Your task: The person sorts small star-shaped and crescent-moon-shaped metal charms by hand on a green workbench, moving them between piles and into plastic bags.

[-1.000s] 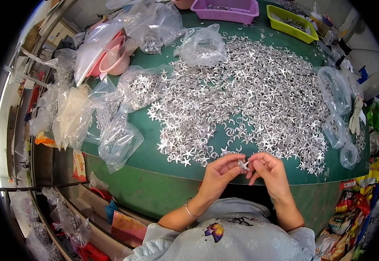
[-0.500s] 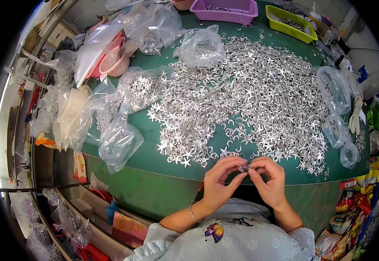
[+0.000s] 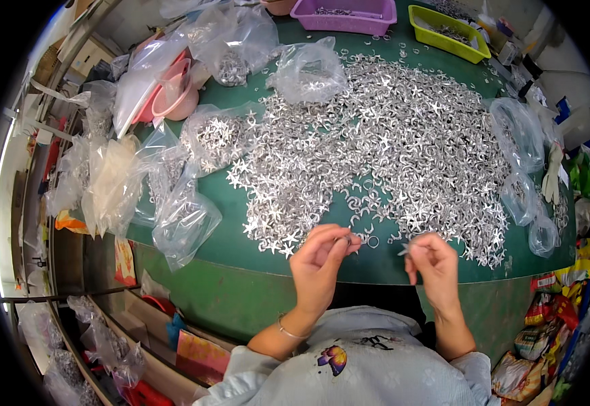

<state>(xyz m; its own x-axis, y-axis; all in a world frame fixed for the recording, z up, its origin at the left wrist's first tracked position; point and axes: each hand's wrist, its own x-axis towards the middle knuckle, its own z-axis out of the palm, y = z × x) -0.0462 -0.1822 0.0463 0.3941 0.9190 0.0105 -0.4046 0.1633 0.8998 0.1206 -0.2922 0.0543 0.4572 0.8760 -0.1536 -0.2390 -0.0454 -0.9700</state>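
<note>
My left hand (image 3: 316,262) is at the table's near edge, thumb and fingertips pinched on a small silver metal piece (image 3: 349,241) whose shape is mostly covered. A little to its right, my right hand (image 3: 435,265) pinches a silver star-shaped piece (image 3: 404,250) that pokes out from the fingertips. Between the hands a thin silver ring (image 3: 373,241) lies on the green table (image 3: 241,254). Beyond them spreads a wide heap of silver metal pieces (image 3: 437,162), with stars thicker on the left and crescent or open-ring shapes in the middle.
Clear plastic bags (image 3: 185,227), some with metal pieces inside, stand along the left. Pink basins (image 3: 176,101) sit behind them. A purple tray (image 3: 342,26) and a yellow-green tray (image 3: 449,46) are at the back. More plastic bags (image 3: 519,145) lie at the right edge.
My hands were together over the near edge, working on one small piece. They have now moved apart, left hand leftward and right hand rightward, each with a small piece.
</note>
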